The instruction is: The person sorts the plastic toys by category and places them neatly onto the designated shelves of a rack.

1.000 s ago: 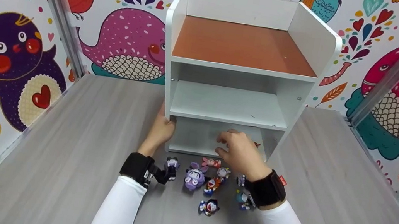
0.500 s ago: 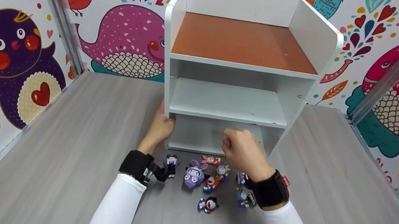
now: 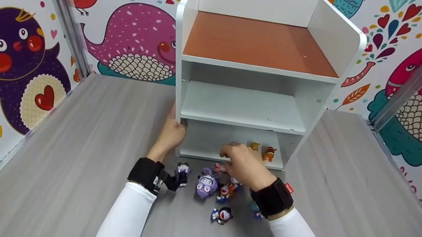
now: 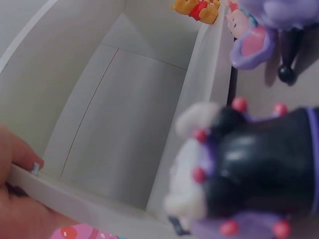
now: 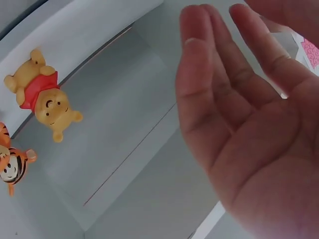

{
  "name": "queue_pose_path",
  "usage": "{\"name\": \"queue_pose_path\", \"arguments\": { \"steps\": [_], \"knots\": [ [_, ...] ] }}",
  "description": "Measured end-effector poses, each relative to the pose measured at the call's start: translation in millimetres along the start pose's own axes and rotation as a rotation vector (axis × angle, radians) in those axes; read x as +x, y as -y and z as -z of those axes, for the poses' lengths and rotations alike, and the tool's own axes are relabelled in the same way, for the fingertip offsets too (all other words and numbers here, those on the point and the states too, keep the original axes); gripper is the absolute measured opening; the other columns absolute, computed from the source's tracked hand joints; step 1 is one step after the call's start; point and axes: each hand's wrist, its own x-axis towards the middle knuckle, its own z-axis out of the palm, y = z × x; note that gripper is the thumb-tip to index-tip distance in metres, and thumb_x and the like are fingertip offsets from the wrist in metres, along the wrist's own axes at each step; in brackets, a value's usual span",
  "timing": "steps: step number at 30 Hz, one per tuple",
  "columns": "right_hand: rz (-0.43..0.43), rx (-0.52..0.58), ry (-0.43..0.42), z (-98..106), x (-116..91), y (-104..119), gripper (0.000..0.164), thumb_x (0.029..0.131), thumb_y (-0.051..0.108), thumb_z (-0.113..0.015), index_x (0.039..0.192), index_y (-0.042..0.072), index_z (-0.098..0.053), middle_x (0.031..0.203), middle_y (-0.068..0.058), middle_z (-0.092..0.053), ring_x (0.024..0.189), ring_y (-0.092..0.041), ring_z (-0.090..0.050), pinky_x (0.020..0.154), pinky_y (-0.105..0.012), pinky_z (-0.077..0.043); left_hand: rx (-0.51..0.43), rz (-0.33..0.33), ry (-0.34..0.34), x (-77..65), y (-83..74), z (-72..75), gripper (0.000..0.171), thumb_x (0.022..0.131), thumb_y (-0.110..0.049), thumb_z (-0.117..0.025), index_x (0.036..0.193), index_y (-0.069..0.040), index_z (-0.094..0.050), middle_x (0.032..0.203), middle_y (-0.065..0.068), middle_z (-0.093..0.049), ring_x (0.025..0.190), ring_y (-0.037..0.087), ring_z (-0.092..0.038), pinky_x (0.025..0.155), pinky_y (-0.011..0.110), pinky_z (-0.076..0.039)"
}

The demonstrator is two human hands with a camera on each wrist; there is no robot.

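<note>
My left hand grips the left side panel of a white shelf unit, thumb at its front edge. My right hand reaches over the front of the bottom compartment, fingers loosely bent and holding nothing in the right wrist view. A Winnie-the-Pooh figurine in a red shirt stands on the bottom shelf. Next to it is a striped Tigger figurine, near the right side. Just below my right fingertips lies a pink figurine, partly covered by the hand in the head view.
On the grey table in front lie a purple figurine, a black-and-white figurine, an orange-and-blue one and a dark one. A teal figurine is partly hidden by my right wrist. Patterned walls surround the table.
My right hand has shifted left and slightly down, its fingers loosening from a tighter curl. The Pooh and Tigger figurines now show behind it. My left hand stays on the panel.
</note>
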Motion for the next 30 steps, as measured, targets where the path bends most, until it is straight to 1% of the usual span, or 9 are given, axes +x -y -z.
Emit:
{"name": "queue_pose_path", "arguments": {
  "steps": [5,7,10,13,15,17,21,25,30],
  "knots": [
    [-0.016,-0.028,0.118,1.4,9.9,1.1,0.026,0.088,0.004,-0.071,0.114,0.003,-0.072,0.112,-0.016,-0.073,0.095,-0.032,-0.07,0.077,-0.045,-0.06,-0.023,0.003,-0.009,1.6,-2.6,1.4,0.076,0.09,0.011,-0.038,0.161,-0.006,-0.016,0.165,0.019,-0.024,0.154,0.034,-0.02,0.127,0.05,-0.016],
    [-0.021,-0.037,0.165,0.5,14.5,0.8,0.027,0.089,0.003,-0.07,0.116,0.003,-0.071,0.114,-0.017,-0.073,0.098,-0.033,-0.07,0.083,-0.045,-0.06,-0.017,0.011,-0.017,1.4,-3.6,2.7,0.075,0.091,0.01,-0.038,0.161,-0.007,-0.016,0.165,0.018,-0.023,0.154,0.033,-0.02,0.127,0.049,-0.015],
    [-0.024,-0.06,0.207,-3.7,18.9,-0.6,0.021,0.088,0.006,-0.072,0.109,0.003,-0.072,0.107,-0.015,-0.074,0.094,-0.032,-0.07,0.082,-0.044,-0.06,-0.007,0.023,-0.014,1.1,-3.4,3.7,0.076,0.092,0.01,-0.039,0.161,-0.008,-0.014,0.167,0.017,-0.021,0.155,0.032,-0.018,0.128,0.048,-0.014],
    [-0.017,-0.088,0.21,-9.9,20.9,-2.2,0.013,0.087,0.01,-0.075,0.097,0.002,-0.072,0.095,-0.014,-0.073,0.086,-0.032,-0.069,0.076,-0.046,-0.059,-0.014,0.022,-0.011,1.0,-2.6,3.7,0.076,0.092,0.01,-0.038,0.162,-0.008,-0.013,0.167,0.017,-0.02,0.155,0.032,-0.017,0.128,0.047,-0.013],
    [-0.016,-0.099,0.204,-13.5,21.6,-3.0,0.012,0.087,0.011,-0.075,0.092,0.001,-0.071,0.091,-0.015,-0.072,0.083,-0.034,-0.068,0.074,-0.048,-0.059,-0.019,0.015,-0.011,0.7,-1.6,3.4,0.077,0.091,0.01,-0.038,0.161,-0.008,-0.013,0.167,0.018,-0.02,0.155,0.033,-0.018,0.128,0.048,-0.014],
    [-0.017,-0.113,0.199,-16.0,21.8,-3.3,0.012,0.087,0.011,-0.075,0.091,0.0,-0.07,0.09,-0.017,-0.072,0.084,-0.036,-0.068,0.073,-0.05,-0.058,-0.02,0.007,-0.014,0.8,-0.9,2.9,0.076,0.091,0.01,-0.038,0.161,-0.008,-0.014,0.166,0.018,-0.021,0.155,0.033,-0.018,0.128,0.048,-0.014],
    [-0.021,-0.149,0.202,-19.2,21.8,-3.5,0.012,0.087,0.011,-0.074,0.09,0.001,-0.068,0.091,-0.02,-0.071,0.086,-0.038,-0.068,0.073,-0.053,-0.058,-0.009,0.018,-0.003,0.0,0.0,2.9,0.079,0.089,0.011,-0.036,0.162,-0.009,-0.011,0.167,0.017,-0.018,0.156,0.033,-0.016,0.128,0.048,-0.014],
    [-0.024,-0.165,0.212,-21.3,21.8,-2.9,0.013,0.086,0.01,-0.074,0.091,0.001,-0.066,0.092,-0.02,-0.07,0.088,-0.039,-0.068,0.074,-0.054,-0.057,-0.006,0.028,0.005,-1.4,0.1,2.7,0.082,0.088,0.013,-0.035,0.162,-0.01,-0.01,0.167,0.017,-0.017,0.156,0.033,-0.015,0.128,0.049,-0.014],
    [-0.059,-0.197,0.248,-25.3,22.9,-0.2,0.017,0.087,0.005,-0.073,0.103,0.001,-0.068,0.1,-0.019,-0.071,0.093,-0.036,-0.068,0.079,-0.05,-0.058,-0.006,0.03,0.005,-2.1,0.8,1.8,0.081,0.088,0.012,-0.037,0.162,-0.009,-0.011,0.167,0.018,-0.019,0.155,0.034,-0.016,0.128,0.05,-0.014]
  ]
}}
